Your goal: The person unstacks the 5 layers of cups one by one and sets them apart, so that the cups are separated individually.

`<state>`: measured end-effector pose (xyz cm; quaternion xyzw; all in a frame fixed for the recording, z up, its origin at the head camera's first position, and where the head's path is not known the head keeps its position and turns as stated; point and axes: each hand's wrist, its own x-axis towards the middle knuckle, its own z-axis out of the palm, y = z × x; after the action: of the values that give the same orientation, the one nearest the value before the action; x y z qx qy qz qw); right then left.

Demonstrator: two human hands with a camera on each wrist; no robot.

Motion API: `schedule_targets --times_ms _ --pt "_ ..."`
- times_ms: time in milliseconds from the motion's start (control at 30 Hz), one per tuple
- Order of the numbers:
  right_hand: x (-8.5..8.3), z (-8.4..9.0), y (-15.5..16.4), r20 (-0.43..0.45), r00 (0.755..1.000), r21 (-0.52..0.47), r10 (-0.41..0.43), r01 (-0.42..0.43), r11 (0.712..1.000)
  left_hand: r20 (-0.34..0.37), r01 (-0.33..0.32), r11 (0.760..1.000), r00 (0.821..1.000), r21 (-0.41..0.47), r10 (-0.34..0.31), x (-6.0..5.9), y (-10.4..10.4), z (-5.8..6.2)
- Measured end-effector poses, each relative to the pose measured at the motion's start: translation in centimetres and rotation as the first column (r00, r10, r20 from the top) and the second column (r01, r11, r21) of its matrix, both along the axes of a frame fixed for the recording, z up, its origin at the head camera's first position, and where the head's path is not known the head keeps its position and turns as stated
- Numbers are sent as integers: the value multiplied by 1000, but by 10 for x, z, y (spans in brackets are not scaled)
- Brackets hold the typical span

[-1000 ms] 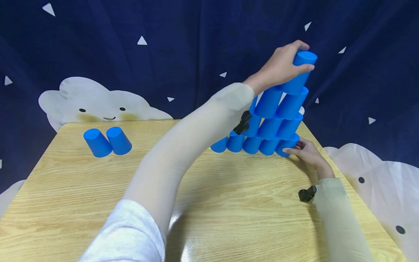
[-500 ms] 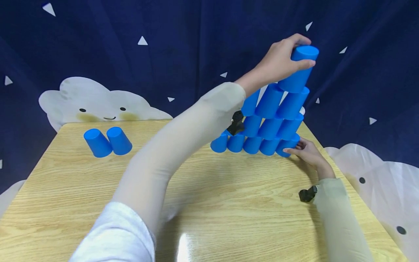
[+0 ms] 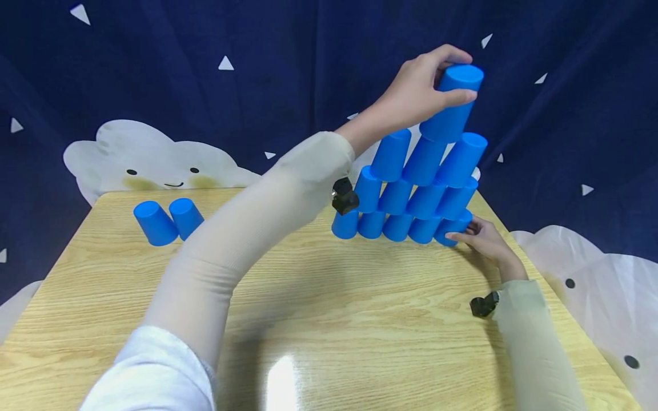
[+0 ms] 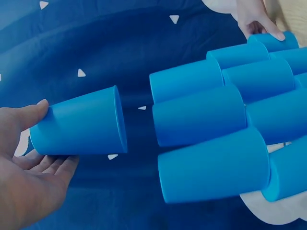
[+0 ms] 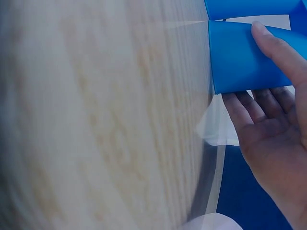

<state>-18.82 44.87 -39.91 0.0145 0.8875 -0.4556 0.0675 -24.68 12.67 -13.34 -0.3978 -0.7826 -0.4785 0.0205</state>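
Left hand (image 3: 418,88) raised high at 1 o'clock of the head view, fingers (image 3: 452,98) and thumb curled round the top cup (image 3: 452,103), an upside-down blue cup held by its closed end. Left wrist view: top cup (image 4: 81,127) pinched between thumb on one side and fingers (image 4: 48,165) on the other, a clear gap between its open rim and the nearest cups of the stack, so apart, not seated. In the head view it sits just above the top row of the cup pyramid (image 3: 411,197), slightly tilted.

Cup pyramid stands on the table (image 3: 360,308) at about 1 o'clock from table centre, near the far right edge: five cups in the bottom row, rows narrowing upward, all upside-down.

Right hand (image 3: 480,240) low at 3 o'clock of the pyramid, fingers relaxed and nearly straight, fingertips touching the bottom-right cup (image 3: 449,228). Right wrist view: one finger laid along the side of that cup (image 5: 240,57), the rest loose below it, not wrapped round.

Two spare cups (image 3: 167,221) upside-down side by side at 10 o'clock on the table, touching each other, well apart from the pyramid.

Dark blue backdrop (image 3: 205,85) with white triangles and cloud figures behind.
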Motion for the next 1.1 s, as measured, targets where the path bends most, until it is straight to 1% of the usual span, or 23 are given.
schedule_targets --times_ms 200,367,500,600,733,833,933,1100 --pt "0 1 0 6 1000 -6 -11 11 1000 -22 -13 999 1000 38 14 -1 -19 0" --pt "0 3 0 10 1000 0 -9 9 1000 -21 -12 999 1000 39 13 2 -31 0" --pt "5 11 -8 18 1000 -12 -9 9 1000 -23 -16 999 1000 31 17 4 -42 -2" --pt "5 11 -8 23 1000 -18 -12 12 1000 -53 -28 1000 998 10 29 5 -51 -3" --pt "0 3 -1 17 1000 -16 -13 13 1000 -100 -38 999 994 -6 37 6 -65 -6" --pt "-1 2 0 12 1000 -11 -14 15 1000 -111 -40 999 993 -3 39 8 -76 -9" --pt "-1 2 -1 8 1000 -4 -20 20 1000 -103 -43 999 994 2 43 8 -88 -12" --pt "-2 1 0 6 1000 -6 -21 22 1000 -62 -72 997 996 -4 72 9 -110 -19"
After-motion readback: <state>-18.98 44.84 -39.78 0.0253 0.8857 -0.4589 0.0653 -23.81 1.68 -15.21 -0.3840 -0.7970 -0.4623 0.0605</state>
